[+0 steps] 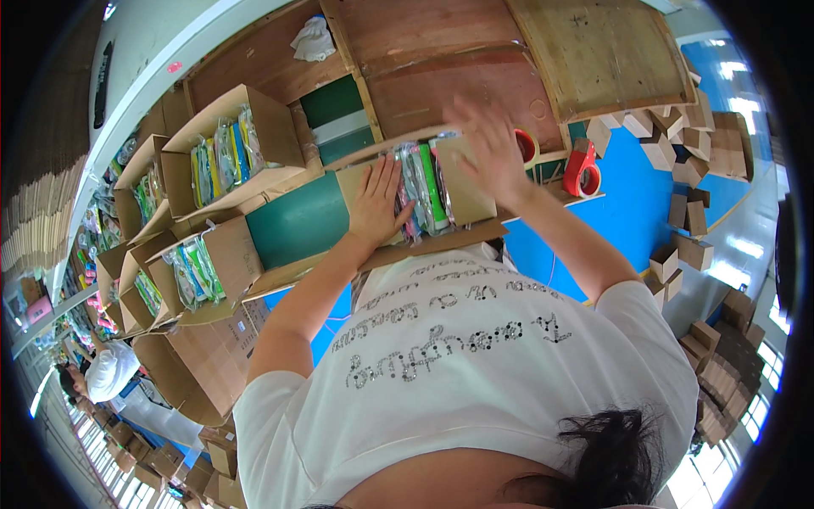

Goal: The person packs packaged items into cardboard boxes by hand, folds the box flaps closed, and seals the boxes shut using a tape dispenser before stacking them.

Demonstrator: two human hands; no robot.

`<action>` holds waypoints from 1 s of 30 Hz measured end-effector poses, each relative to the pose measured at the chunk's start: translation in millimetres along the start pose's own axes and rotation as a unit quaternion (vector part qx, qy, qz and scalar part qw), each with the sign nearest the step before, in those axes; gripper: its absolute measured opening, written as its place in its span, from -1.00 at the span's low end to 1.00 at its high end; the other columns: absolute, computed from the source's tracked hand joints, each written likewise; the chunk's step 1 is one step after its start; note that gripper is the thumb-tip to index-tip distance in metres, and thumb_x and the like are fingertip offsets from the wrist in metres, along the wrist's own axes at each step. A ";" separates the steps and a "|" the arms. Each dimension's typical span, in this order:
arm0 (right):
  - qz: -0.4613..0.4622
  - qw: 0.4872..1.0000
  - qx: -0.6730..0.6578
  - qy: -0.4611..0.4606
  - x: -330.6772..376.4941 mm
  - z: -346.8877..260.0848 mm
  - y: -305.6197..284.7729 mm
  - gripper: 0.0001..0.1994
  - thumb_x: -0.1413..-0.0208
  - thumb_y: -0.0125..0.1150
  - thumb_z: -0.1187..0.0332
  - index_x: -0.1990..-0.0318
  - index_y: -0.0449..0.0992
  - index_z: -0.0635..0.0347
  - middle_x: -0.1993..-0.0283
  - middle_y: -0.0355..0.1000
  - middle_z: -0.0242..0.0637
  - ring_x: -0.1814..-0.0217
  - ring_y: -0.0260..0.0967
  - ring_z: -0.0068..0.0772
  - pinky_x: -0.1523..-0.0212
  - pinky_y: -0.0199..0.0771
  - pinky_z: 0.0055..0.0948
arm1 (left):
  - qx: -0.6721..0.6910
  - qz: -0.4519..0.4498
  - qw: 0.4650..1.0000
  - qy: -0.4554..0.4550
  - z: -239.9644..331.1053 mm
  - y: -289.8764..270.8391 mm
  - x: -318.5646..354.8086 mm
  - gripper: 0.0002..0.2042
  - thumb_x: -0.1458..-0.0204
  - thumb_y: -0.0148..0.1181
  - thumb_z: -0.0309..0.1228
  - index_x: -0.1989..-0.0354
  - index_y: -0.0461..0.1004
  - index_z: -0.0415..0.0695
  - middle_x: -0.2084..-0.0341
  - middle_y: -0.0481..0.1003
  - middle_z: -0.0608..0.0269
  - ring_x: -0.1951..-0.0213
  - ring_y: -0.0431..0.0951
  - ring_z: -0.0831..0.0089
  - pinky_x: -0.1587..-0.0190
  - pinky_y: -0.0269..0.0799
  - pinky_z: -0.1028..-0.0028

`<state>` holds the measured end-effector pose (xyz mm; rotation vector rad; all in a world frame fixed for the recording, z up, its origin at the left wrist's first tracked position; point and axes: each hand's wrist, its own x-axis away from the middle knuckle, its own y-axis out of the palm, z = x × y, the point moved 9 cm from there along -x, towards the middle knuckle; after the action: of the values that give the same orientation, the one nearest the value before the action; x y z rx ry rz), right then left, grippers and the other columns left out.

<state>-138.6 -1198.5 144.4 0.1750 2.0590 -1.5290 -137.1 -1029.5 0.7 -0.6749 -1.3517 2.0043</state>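
A cardboard box (476,205) stands in front of me with its flaps folded outward, packed with several slim items in clear plastic bags (426,188), among them green, white and pink ones. Flat over the left flap and the edge of the bags lies my left hand (377,205), fingers stretched out. My right hand (492,157), smeared by motion at the fingertips, hovers over or touches the right flap with its fingers apart; which of the two I cannot tell. It holds nothing visible. A roll of tape (527,148) sits just right of that hand.
A red tape dispenser (582,171) rests at the bench's right end. To the left, several open cartons (284,140) hold similar bagged items. Wooden panels (449,93) form the far side, with a white cloth (314,40) on them. Many small boxes (657,148) lie beyond the right end.
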 end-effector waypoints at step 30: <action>-0.005 0.998 0.065 0.018 56.9 -27.2 81.8 -0.67 -0.01 0.08 0.22 0.09 0.46 0.15 -0.06 0.41 -0.23 -0.26 0.22 -0.17 -0.32 0.12 -0.07 | 0.049 -0.055 0.997 -0.016 -29.7 6.4 -61.7 -0.57 -0.19 -0.08 -0.20 -0.14 0.27 -0.21 0.07 0.43 0.00 -0.03 0.38 0.07 -0.20 0.10 0.07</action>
<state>-161.2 -1158.4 51.9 0.2426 1.9919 -1.6782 -75.7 -1058.2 -11.2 -0.5146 -1.2719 1.9875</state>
